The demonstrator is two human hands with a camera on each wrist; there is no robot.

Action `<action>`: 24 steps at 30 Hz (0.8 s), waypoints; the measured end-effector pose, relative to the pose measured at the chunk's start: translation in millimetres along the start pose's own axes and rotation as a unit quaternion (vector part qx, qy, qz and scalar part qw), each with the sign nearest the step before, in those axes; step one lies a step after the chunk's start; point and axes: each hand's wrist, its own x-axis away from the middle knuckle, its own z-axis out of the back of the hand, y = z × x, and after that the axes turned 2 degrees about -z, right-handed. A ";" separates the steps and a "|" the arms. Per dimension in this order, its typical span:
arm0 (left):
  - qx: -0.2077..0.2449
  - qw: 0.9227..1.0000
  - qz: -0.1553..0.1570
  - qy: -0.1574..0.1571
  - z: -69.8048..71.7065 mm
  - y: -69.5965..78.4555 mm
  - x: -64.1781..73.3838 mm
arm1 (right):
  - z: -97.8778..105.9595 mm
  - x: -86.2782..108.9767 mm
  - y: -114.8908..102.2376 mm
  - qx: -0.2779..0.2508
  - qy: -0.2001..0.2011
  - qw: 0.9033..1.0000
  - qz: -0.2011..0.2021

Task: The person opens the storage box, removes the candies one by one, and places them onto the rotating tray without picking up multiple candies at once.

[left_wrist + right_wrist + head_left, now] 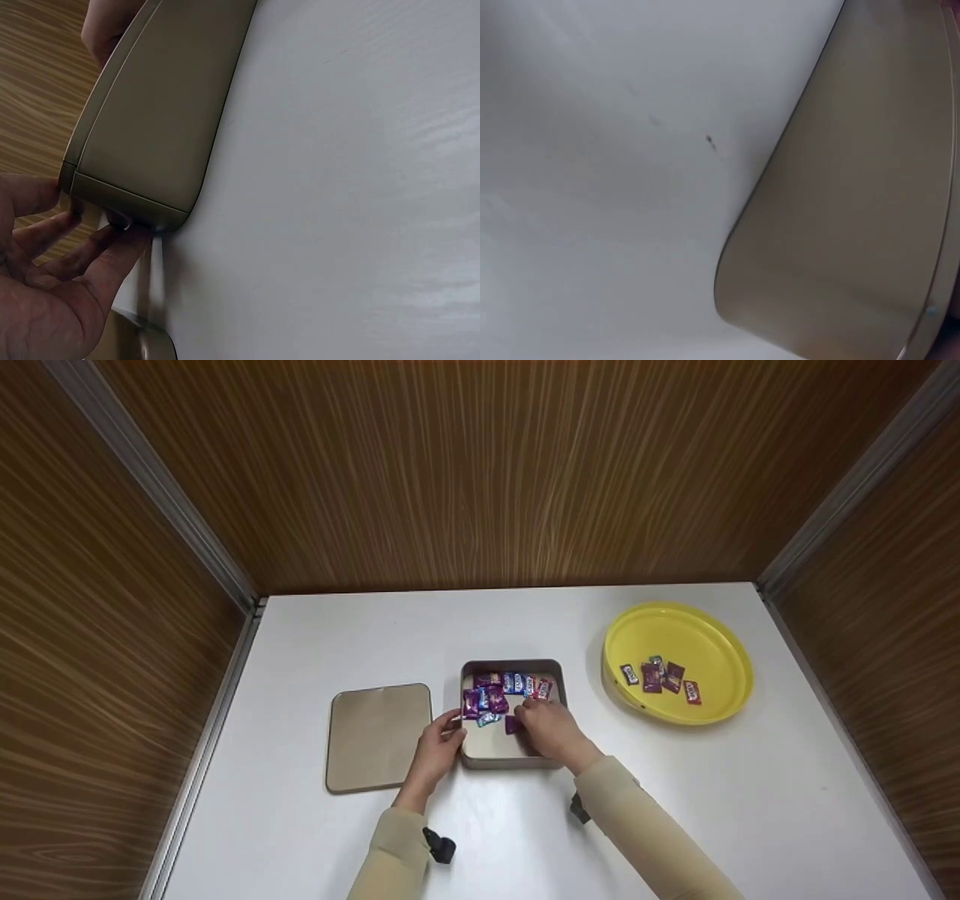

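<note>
A square metal tin [511, 763] stands uncovered on the table, with several wrapped candies [495, 699] along its far and left sides. My right hand [551, 729] reaches over the near right part of the tin and pinches a purple-wrapped candy [512, 725] low inside it. Against the tin's left wall rests my left hand [436, 750], its fingers and thumb spread along the outside. In the left wrist view, the fingertips [46, 193] meet the tin's rim, while the thumb lies lower on the wall. The right wrist view shows the tin's outer side [840, 195], with the right fingers hidden.
Left of the tin lies its flat square lid [379, 739]. A round yellow tray [679, 630] sits at the right, holding several wrapped candies [664, 676]. Wood-grained panels [480, 472] enclose the white table [480, 622] at the back and both sides.
</note>
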 end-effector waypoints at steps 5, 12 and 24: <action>-0.004 1.000 0.001 -0.001 0.2 0.3 0.9 | 1.9 0.9 1.6 -0.021 0.000 1.000 -0.001; -0.003 1.000 0.011 -0.004 1.2 0.2 1.0 | 8.9 4.4 4.6 -0.054 0.000 0.998 -0.019; -0.008 1.000 0.010 -0.001 0.5 0.6 0.2 | 27.5 17.6 10.8 -0.151 0.035 0.986 -0.061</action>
